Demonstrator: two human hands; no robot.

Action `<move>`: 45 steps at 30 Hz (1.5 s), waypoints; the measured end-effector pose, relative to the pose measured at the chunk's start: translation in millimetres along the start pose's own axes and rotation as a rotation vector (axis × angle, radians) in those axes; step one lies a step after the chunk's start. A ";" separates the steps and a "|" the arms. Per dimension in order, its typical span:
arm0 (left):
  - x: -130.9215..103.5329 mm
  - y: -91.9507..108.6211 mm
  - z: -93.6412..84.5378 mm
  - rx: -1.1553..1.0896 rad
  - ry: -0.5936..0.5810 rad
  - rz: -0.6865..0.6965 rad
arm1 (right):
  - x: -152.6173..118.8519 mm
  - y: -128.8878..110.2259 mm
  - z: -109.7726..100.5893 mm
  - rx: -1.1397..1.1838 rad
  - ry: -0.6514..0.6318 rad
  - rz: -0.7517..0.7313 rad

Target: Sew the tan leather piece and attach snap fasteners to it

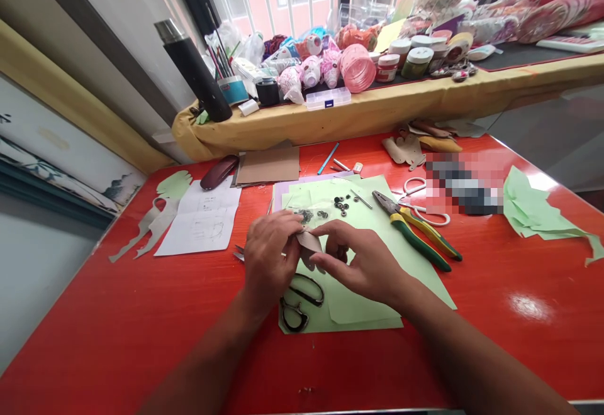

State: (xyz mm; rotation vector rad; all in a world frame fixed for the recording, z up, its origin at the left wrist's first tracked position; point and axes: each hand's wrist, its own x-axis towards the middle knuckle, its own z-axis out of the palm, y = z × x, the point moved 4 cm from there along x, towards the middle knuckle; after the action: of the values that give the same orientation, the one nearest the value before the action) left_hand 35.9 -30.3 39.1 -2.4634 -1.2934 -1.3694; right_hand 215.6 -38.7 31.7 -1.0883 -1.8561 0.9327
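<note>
Beige piece [308,243], curved, over green paper [368,295]

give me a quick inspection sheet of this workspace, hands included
surface: red tabletop, glossy, with green sheets under the work area
things in hand: curved grey-beige piece; small black round parts loose on the paper just beyond
clutter: pliers and white-handled scissors to the right, black-handled scissors close to the hands, drawn-on white sheet to the left; one patch at right is pixelated, unreadable
grippers: bare hands; left hand holds the piece, right hand has thumb and forefinger at it, exact grip unclear
cables: nothing seen
surroundings: cloth-covered ledge bearing jars and a leaning black flask, barred window behind
</note>
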 end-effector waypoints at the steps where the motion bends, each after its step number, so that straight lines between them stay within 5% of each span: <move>1: 2.1 1.2 -4.5 0.015 0.051 0.030 | 0.1 -2.0 -2.2 0.082 0.008 0.014; 7: 3.1 4.9 -23.5 0.005 0.248 0.066 | 3.3 2.6 -5.7 0.461 0.033 0.150; 20: 0.5 13.6 -30.6 -0.199 0.286 0.188 | 4.7 25.1 20.6 0.873 -0.068 0.517; 25: -0.2 19.1 -23.5 -0.177 0.197 0.210 | 4.2 23.6 17.3 0.969 -0.068 0.496; 27: -0.5 14.0 -19.2 -0.183 0.203 0.067 | 4.5 23.4 11.9 0.965 -0.020 0.485; 30: -3.0 -2.6 -10.4 -0.311 0.182 -0.356 | 4.4 23.1 7.4 0.960 0.023 0.488; 33: -8.4 -13.1 9.2 -0.602 -0.104 -0.765 | 4.9 22.3 7.5 0.961 0.025 0.470; 36: -12.3 -10.3 24.9 -1.014 -0.370 -1.001 | 5.6 23.7 7.3 0.970 0.041 0.448; 40: -11.2 -5.1 28.6 -1.502 -0.352 -1.137 | 6.0 29.1 4.2 0.963 0.120 0.449; 45: -14.6 0.2 27.8 -1.617 -0.436 -1.097 | 6.3 29.5 7.0 0.951 0.100 0.472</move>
State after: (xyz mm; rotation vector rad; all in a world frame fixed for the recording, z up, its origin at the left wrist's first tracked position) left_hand 51.2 -28.8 11.7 -2.8300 -2.5246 -3.3007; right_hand 217.3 -23.6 4.8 -0.9127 -0.8478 1.7397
